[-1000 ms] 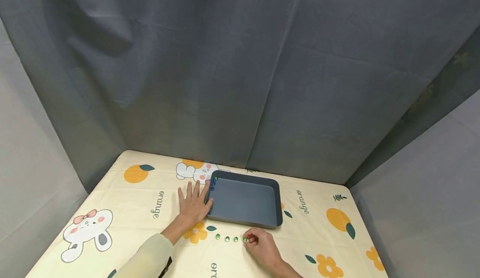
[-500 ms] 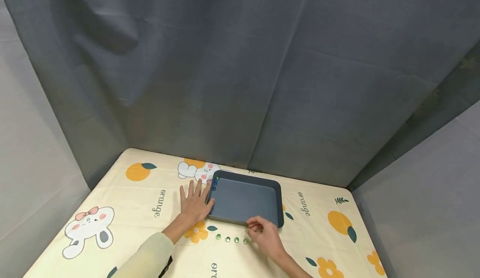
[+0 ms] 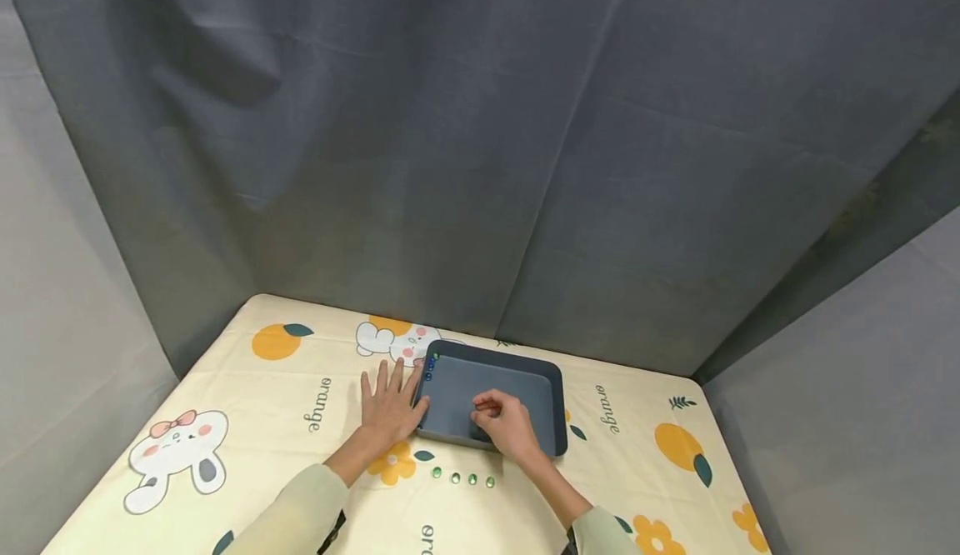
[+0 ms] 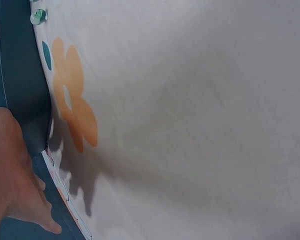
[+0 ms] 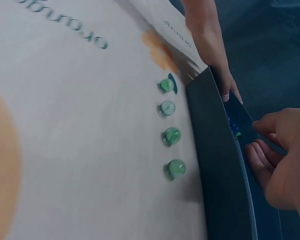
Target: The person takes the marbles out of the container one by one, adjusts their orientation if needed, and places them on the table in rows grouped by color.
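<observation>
A dark grey rectangular tray (image 3: 480, 384) lies on the table. My left hand (image 3: 388, 409) rests at its left edge with fingers spread straight. Over the tray's floor is my right hand (image 3: 506, 423), fingers loosely bent. In the right wrist view a gap separates that hand's thumb (image 5: 269, 121) from its fingers, and nothing shows between them. Small blue marbles (image 3: 429, 369) and a green marble (image 3: 437, 357) sit in the tray's far left corner. Several green glass marbles (image 5: 172, 136) form a row on the cloth before the tray's near wall.
A cream tablecloth (image 3: 270, 422) printed with oranges, flowers and rabbits covers the table. Grey curtains (image 3: 390, 163) hang behind and at both sides. The tray's raised near wall (image 5: 217, 165) stands between the marble row and the tray's inside.
My right hand has left the rightmost green marble of the row and moved forward over the tray. That marble stays on the cloth. The left hand has kept its place.
</observation>
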A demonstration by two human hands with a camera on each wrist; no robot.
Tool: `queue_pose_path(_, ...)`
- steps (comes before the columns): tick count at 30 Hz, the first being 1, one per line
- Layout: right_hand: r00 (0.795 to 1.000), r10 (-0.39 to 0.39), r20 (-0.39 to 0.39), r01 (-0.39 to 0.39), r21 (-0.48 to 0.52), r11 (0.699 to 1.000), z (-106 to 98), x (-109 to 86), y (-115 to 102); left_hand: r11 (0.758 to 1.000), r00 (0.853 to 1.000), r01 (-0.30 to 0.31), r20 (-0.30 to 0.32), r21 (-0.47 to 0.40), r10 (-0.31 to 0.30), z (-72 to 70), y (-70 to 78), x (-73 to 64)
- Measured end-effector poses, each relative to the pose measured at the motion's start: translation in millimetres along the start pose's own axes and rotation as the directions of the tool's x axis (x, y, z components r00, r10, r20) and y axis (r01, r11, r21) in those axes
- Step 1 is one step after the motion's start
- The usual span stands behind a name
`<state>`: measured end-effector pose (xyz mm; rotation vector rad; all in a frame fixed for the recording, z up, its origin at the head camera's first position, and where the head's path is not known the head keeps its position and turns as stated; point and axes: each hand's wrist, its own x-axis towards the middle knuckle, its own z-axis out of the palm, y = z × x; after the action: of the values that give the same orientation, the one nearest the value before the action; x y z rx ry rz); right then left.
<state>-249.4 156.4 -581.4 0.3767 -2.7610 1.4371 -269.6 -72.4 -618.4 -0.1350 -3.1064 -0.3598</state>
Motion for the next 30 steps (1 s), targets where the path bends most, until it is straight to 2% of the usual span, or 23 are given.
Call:
queue_pose_path(14,0.999,-0.052,-0.011,0.051,-0.090,0.995,21.1,55.7,-8.6,1.000,1.000,0.006,0.008,-0.008,-0.006,0.0,0.8,0.7)
queue_pose_path(22,0.999,-0.041,-0.017,0.039,-0.122,0.992,39.2,73.8,-2.4,1.000,1.000,0.007,0.010,-0.009,-0.007,-1.5,1.3,0.5)
queue_pose_path(30,0.999,-0.024,-0.040,0.018,-0.141,0.990,56.6,81.6,1.9,1.000,1.000,0.001,-0.002,0.001,-0.001,1.3,0.5,1.1)
